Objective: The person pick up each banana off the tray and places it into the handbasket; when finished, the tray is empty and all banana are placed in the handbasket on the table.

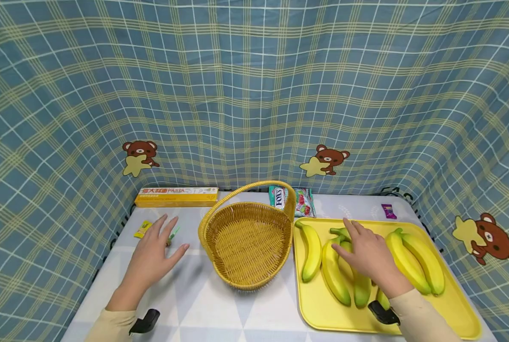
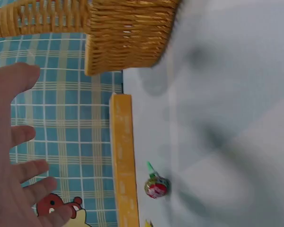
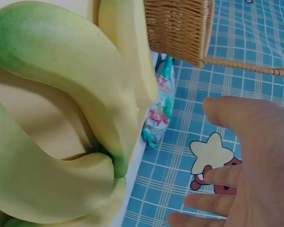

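Note:
My left hand [image 1: 153,251] hovers over the table's left side with its fingers spread, holding nothing. Beneath and just beyond its fingers is a lollipop [image 2: 156,185] with a green stick, mostly hidden in the head view. Over the bananas on the yellow tray [image 1: 323,318] hangs my right hand [image 1: 367,251], fingers extended and grasping nothing. Several bananas [image 1: 310,251] lie there, some in a bunch [image 3: 61,66] partly covered by that hand. Between the hands stands a wicker basket [image 1: 248,244] with an arched handle, its woven inside bare.
At the back left lies a yellow pasta box [image 1: 176,197], with a small yellow packet [image 1: 143,229] in front of it. A FOX'S candy bag [image 1: 304,203] sits behind the basket. A purple wrapped sweet [image 1: 389,211] rests beyond the tray. Checked cloth [image 1: 254,95] encloses the table.

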A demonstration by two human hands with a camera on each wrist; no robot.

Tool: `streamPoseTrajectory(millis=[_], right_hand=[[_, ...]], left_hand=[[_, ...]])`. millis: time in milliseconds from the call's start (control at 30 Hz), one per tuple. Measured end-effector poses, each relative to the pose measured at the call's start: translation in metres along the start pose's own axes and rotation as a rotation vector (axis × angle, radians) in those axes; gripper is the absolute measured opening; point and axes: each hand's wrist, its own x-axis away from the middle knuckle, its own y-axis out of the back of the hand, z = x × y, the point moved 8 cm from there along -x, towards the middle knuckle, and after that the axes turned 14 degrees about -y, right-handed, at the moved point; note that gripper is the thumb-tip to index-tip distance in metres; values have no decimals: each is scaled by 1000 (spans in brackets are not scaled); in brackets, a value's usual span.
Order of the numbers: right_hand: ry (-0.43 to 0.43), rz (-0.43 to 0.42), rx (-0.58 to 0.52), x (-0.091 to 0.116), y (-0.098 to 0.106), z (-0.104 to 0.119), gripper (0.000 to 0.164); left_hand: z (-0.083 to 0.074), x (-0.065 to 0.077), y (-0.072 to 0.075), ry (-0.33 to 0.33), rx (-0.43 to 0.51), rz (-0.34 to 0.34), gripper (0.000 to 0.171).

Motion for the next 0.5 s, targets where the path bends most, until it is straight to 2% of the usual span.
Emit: streamPoseTrajectory(millis=[100, 200, 333, 500], right_hand=[[-5, 33, -20, 2, 1, 0, 84], [-10, 77, -75, 4, 0, 1, 80], [-18, 118, -164, 5, -1, 4, 74], [-12, 157, -224, 4, -9, 8, 69]], left_hand=[[-5, -1, 6, -9, 51, -50, 68], [-10, -2, 9, -3, 145, -89, 59], [-20, -6, 14, -23, 312, -137, 52], [-33, -10, 18, -60, 548, -185, 49]])
